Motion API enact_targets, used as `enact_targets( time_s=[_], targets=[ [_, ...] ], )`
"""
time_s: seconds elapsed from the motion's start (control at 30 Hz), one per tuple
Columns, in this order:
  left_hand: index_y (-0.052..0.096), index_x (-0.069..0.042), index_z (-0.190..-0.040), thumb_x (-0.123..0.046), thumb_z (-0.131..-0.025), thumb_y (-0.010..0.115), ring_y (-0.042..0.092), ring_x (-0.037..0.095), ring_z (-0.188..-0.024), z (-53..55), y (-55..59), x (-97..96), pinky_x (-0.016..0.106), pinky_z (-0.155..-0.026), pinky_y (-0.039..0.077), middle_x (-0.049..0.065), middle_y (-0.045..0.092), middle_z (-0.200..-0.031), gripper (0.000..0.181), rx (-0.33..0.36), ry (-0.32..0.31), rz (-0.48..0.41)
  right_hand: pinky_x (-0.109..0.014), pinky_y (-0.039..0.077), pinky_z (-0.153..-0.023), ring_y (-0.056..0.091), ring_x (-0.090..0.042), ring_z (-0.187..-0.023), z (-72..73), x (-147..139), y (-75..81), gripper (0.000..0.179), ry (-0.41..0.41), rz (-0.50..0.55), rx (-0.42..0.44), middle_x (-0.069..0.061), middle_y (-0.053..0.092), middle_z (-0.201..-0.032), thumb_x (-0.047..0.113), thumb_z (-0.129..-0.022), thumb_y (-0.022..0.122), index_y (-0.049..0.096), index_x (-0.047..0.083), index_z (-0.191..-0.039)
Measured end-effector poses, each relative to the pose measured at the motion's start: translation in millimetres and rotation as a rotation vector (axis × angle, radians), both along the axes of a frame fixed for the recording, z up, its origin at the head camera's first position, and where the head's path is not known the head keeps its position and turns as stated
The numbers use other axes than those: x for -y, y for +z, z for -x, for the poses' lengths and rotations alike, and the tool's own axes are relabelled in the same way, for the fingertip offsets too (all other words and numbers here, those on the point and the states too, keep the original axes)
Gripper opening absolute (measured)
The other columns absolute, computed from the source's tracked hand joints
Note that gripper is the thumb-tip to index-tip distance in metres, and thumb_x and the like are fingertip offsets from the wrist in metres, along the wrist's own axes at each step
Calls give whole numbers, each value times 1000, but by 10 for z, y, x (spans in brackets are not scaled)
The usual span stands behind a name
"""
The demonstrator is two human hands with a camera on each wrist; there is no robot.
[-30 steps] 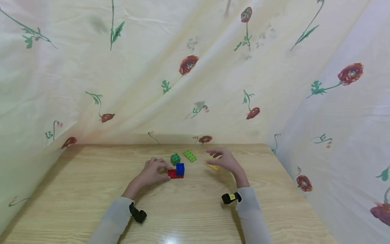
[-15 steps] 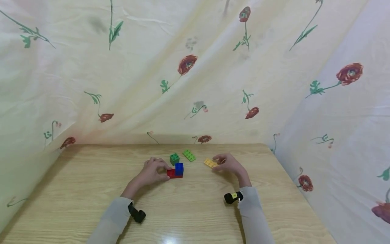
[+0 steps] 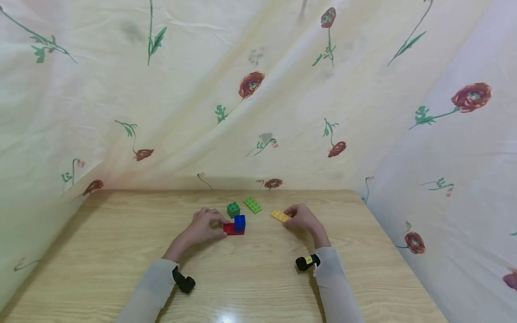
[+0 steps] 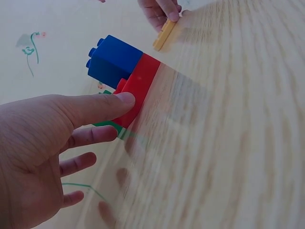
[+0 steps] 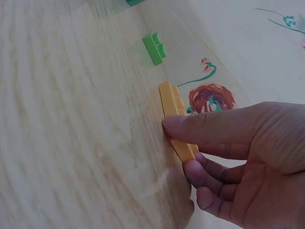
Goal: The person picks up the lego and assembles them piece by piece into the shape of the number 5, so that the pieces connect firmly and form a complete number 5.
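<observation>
My left hand (image 3: 207, 228) pinches the left end of a red building brick (image 3: 233, 229) between thumb and index finger; its other fingers are spread behind. A taller blue brick (image 3: 240, 222) is stacked on the red one's right end, studs up in the head view. On the right, my right hand (image 3: 304, 218) pinches a flat yellow brick (image 5: 172, 102) at its right end. In the right wrist view the thumb lies along the yellow brick's near side, with fingertips at its end. The yellow brick is close over the tabletop.
A dark green square brick (image 3: 233, 209) stands just behind the red and blue stack. Further back lies a flat light green brick (image 3: 252, 205). The wooden table (image 3: 258, 278) meets a flowered cloth (image 3: 190, 112) at the back and sides.
My right hand first drew back to the right, uncovering the yellow brick, then its fingers closed on that brick's right end. The left hand keeps its hold on the red brick.
</observation>
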State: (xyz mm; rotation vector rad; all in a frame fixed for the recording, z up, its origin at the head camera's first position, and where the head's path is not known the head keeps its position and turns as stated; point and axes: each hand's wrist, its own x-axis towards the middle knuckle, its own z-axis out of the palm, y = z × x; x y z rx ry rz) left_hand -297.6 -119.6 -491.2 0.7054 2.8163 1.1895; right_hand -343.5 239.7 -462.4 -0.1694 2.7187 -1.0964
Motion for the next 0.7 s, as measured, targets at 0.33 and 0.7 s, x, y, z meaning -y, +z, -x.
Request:
enact_targets(
  time_s=[0.33, 0.7],
  targets=[
    [78, -24, -105, -24, -84, 84, 44, 22, -112, 26, -31, -7, 56, -107, 24, -5, 69, -113, 22, 10, -3, -15, -28, 46, -79, 58, -21, -93, 8, 26, 52, 35, 53, 38, -10, -9, 66, -101, 10, -80, 81, 73, 3, -113],
    [78, -26, -105, -23, -84, 85, 44, 22, -114, 12, -17, -11, 57, -108, 24, -6, 69, -114, 23, 5, 1, -21, -31, 50, -82, 61, -22, -98, -80, 237, 275, 35, 280, 138, -109, -15, 69, -114, 12, -91, 74, 69, 0, -124]
  ],
)
